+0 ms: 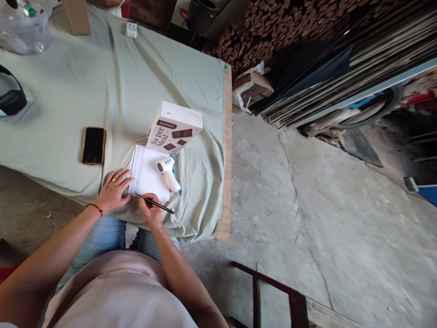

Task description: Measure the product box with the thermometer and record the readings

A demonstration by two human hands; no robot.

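My right hand point(152, 211) grips a black pen point(160, 206), its tip at the lower left edge of a white sheet of paper point(152, 175). Handwriting fills a strip along the sheet's left side. My left hand point(116, 187) lies flat with fingers stretched, the fingertips at the paper's left edge. On the right part of the sheet rests a white and blue infrared thermometer point(168, 173). Just behind the paper stands a white box point(175, 127) printed "Su-per Meal". A dark phone point(94, 146) in a brown case lies left of the paper.
A pale green cloth point(68, 95) covers the table, wrinkled at the right end. Farther back are a small white box point(131, 29), a cardboard piece point(75, 17) and a clear plastic tub point(25, 27). A black-strapped object point(12, 93) sits far left. Stacked firewood point(259, 27) stands behind.
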